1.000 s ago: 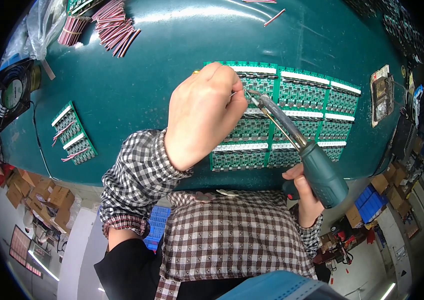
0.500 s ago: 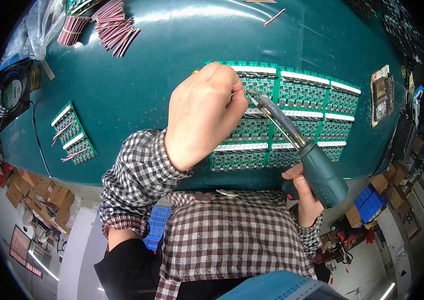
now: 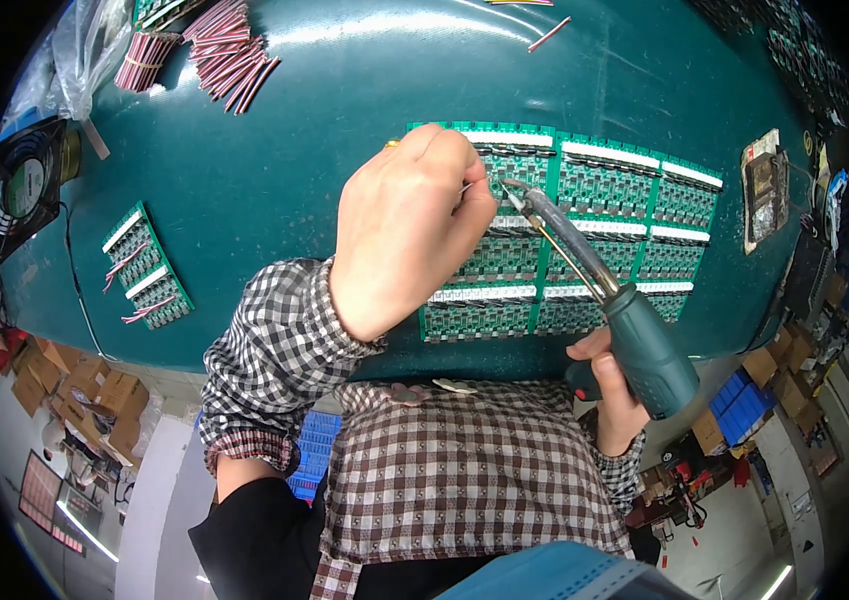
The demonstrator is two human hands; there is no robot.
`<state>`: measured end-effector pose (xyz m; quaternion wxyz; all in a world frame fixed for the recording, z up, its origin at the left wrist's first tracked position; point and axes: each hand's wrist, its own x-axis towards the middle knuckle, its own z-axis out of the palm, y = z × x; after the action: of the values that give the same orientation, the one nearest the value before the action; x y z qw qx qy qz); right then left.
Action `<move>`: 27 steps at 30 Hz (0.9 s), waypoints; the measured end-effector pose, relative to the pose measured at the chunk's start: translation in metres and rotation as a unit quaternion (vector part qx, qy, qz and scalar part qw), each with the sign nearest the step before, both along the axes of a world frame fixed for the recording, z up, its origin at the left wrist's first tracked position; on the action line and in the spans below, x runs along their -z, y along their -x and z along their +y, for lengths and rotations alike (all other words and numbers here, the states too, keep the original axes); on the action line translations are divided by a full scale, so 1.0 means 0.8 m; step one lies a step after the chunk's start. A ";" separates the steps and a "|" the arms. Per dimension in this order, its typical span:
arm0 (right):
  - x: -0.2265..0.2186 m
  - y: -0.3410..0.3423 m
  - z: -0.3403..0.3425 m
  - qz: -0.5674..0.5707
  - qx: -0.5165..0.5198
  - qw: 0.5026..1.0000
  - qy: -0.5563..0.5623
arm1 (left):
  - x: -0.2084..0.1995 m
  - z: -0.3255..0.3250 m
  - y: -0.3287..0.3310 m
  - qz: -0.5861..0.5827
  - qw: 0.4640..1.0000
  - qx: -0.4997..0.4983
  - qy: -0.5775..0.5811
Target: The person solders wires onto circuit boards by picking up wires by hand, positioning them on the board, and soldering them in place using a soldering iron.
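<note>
Over the left part of a green circuit board panel (image 3: pixel 594 190), my left hand (image 3: pixel 409 220) is closed in a pinch. Between its thumb and forefinger a thin pale wire (image 3: pixel 466 187) shows, its ends hidden by the fingers. My right hand (image 3: pixel 616 395) grips the handle of a green soldering gun (image 3: pixel 652 355) at the table's front edge. Its long metal barrel slants up and left, and the tip is just right of my left fingertips, above the boards. Whether the tip touches a board I cannot tell. White strips run across the board rows.
Two joined small boards with wires (image 3: pixel 149 265) lie at left, near a black fan (image 3: pixel 24 190). Bundles of red, white and dark wires (image 3: pixel 229 50) lie at the far left. A single wire (image 3: pixel 549 35) lies at the back. A worn soldering-tip tray (image 3: pixel 764 190) is at right.
The soldering gun has shifted slightly right, its tip drawing a little away from my left fingertips. My left hand has stayed in place.
</note>
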<state>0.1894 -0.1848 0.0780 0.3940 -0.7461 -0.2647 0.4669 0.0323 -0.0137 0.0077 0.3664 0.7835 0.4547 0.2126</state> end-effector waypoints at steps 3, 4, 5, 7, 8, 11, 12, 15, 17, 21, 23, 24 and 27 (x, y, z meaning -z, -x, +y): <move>0.001 0.002 0.001 -0.005 0.008 1.000 -0.012 | 0.001 0.001 0.000 -0.003 1.000 0.001 0.001; 0.001 0.003 0.001 -0.009 0.013 1.000 -0.025 | 0.001 0.001 0.000 -0.005 1.000 0.001 0.001; 0.002 0.003 0.001 -0.009 0.014 1.000 -0.026 | 0.001 0.001 0.000 -0.004 1.000 0.002 0.000; 0.004 0.002 0.000 -0.004 0.026 0.999 -0.047 | 0.002 0.001 0.000 -0.013 1.000 0.004 0.000; 0.004 0.002 0.001 -0.003 0.027 0.998 -0.048 | 0.001 0.001 0.000 -0.012 1.000 0.005 -0.001; 0.003 0.001 0.002 0.004 0.039 0.997 -0.060 | -0.003 0.001 0.003 -0.001 1.000 0.009 0.000; 0.004 0.000 0.002 0.018 0.051 0.997 -0.063 | -0.007 0.001 0.006 0.010 1.000 0.014 0.015; 0.006 -0.007 0.001 0.028 0.061 0.994 -0.084 | -0.027 0.004 0.022 -0.037 0.997 -0.004 0.065; 0.009 -0.009 -0.002 0.020 0.064 0.993 -0.101 | -0.025 0.012 0.044 -0.088 0.993 -0.076 -0.023; 0.012 -0.007 0.006 0.032 0.108 0.985 -0.133 | -0.012 0.038 0.094 0.090 0.960 -0.220 -0.149; 0.012 -0.006 0.009 0.038 0.108 0.983 -0.143 | 0.006 0.043 0.111 0.083 0.965 -0.228 -0.099; 0.010 -0.006 0.009 0.036 0.109 0.983 -0.146 | 0.012 0.044 0.115 0.052 0.968 -0.234 -0.076; 0.013 -0.008 0.004 0.044 0.101 0.981 -0.157 | 0.016 0.044 0.112 0.048 0.967 -0.244 -0.055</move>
<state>0.1960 -0.1815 0.0677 0.5626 -0.6769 -0.2402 0.4094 -0.0576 0.0215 -0.0047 0.2377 0.6770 0.6369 0.2820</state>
